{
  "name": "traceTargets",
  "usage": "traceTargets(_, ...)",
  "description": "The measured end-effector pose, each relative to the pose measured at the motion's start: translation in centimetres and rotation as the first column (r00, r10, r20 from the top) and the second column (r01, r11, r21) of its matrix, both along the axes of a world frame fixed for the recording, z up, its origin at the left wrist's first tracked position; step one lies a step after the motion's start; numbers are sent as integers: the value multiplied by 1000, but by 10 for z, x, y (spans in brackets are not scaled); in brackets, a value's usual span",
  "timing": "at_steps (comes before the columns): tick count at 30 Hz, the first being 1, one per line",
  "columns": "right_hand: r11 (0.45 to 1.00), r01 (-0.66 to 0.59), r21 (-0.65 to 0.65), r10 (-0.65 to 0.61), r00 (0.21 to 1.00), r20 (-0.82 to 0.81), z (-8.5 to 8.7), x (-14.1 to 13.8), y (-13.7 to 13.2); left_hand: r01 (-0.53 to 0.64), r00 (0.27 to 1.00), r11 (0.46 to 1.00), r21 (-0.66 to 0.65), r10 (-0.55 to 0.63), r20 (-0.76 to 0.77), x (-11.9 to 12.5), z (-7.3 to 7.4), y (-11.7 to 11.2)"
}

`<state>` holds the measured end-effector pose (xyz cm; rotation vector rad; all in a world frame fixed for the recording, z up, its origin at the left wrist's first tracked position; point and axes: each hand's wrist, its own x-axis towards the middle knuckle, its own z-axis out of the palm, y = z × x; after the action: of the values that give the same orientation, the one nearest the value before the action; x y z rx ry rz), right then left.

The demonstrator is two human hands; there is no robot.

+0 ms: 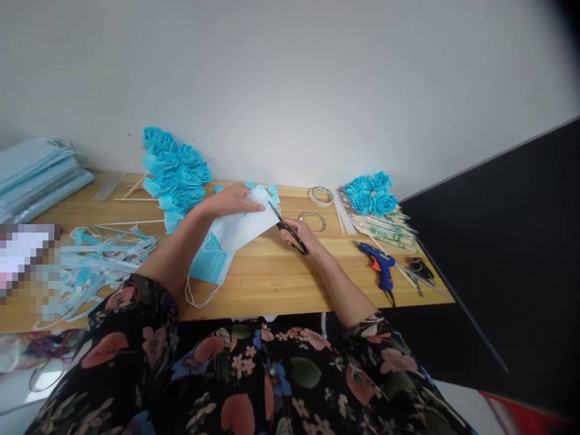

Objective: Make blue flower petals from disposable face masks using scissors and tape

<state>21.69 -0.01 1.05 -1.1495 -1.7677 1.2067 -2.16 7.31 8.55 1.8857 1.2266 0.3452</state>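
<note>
My left hand (234, 200) grips a pale sheet of face mask fabric (244, 225) near its far end, thumb on top. In my right hand (296, 234) is a pair of black-handled scissors (290, 229), whose blades lie at the sheet's right edge. Whether the blades are closed on the fabric I cannot tell. A blue pleated face mask (208, 261) with white ear loops lies on the table under the sheet's near end. Small blue cut pieces (272, 190) lie just beyond the sheet.
Blue fabric roses (176, 169) on sticks stand left, more roses (371, 192) right on wrapped sticks (385, 226). Tape rolls (321, 196), a blue glue gun (384, 266) and other scissors (421, 272) lie right. Cut strips (104, 260) and stacked masks (38, 175) are left.
</note>
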Motion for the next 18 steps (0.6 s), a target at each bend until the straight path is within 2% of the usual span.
traceTargets(8, 998, -57, 6, 57, 998, 3, -2, 1, 3, 16, 1000, 999, 37, -15, -26, 3, 2, -1)
traceTargets(18, 998, -60, -12, 59, 997, -44, 0, 0, 0, 22, 999, 999, 45, -20, -50, 3, 4, -2)
